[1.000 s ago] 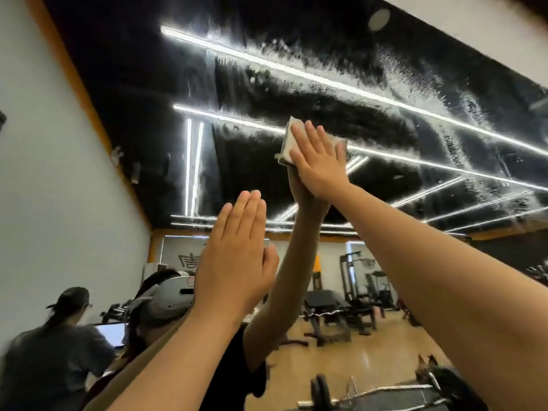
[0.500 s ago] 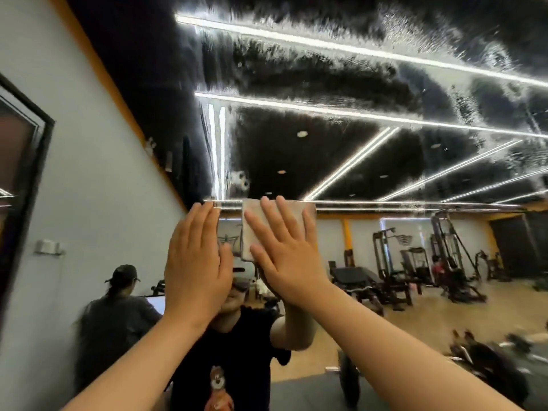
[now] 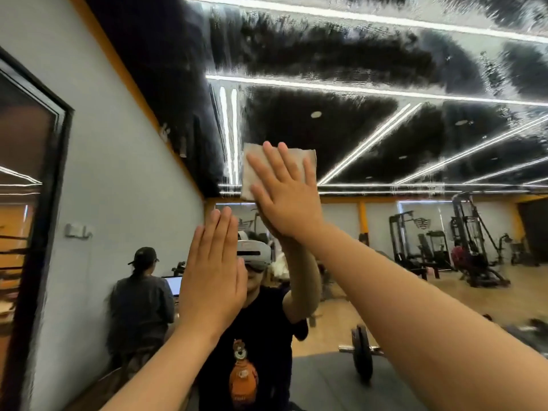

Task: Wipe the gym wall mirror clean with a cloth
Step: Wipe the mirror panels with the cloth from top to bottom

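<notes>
Grey cloth (image 3: 297, 158) lies flat on the wall mirror (image 3: 385, 129), pressed there by the straight, spread fingers of the right hand (image 3: 289, 203); the left hand (image 3: 212, 280), lower and to the left, is flat and empty at the glass; streaky smears (image 3: 326, 34) cover the upper mirror, so wiping looks partway done, with that band left.

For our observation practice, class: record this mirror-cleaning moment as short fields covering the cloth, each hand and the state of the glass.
Cloth: pale square, flat against the mirror
Right hand: fingers spread straight, pressing the cloth
Left hand: flat, lower left of the cloth, holding nothing
Smears: hazy streaks across the upper glass; clearer below
</notes>
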`<state>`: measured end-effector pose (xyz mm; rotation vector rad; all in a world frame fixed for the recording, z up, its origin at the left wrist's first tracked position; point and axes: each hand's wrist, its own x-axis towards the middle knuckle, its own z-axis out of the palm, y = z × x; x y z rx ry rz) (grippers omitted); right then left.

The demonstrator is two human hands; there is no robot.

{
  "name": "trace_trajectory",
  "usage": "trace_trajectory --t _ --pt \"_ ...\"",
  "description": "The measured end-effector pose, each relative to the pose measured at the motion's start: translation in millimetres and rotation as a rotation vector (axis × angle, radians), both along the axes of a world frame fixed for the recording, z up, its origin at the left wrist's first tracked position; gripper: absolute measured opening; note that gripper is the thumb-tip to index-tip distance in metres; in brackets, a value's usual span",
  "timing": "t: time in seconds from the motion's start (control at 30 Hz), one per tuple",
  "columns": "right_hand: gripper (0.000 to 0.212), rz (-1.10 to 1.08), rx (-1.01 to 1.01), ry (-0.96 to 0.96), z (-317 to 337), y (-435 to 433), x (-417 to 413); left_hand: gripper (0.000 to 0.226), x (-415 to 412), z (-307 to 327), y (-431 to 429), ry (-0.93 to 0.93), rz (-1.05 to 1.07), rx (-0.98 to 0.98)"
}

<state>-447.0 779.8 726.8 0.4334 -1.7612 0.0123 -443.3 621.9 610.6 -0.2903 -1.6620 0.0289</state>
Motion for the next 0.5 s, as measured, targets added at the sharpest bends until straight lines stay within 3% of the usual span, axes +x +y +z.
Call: trace_trajectory --t 0.1,0.2,0.3,0.37,0.5 --pt "0.055 -0.029 -0.020 -0.043 55 -22 9 0.066 -1 -1 1 -0.006 0.014 -0.003" --pt "0.055 -0.078 0.023 -0.015 62 -30 8 0.064 -1 -1 -1 -0.004 -0.008 -0.004" --pt "0.054 -0.026 0.126 0.100 19 -23 1 0.065 2 -2 -1 0.010 -0.098 0.025" --pt "0.054 0.030 0.090 0.185 -29 -19 -4 0.069 6 -2 1 0.024 -0.168 0.073" --pt "0.055 0.058 0.106 0.156 -89 -8 -7 0.069 7 -4 -1 0.037 -0.135 0.008"
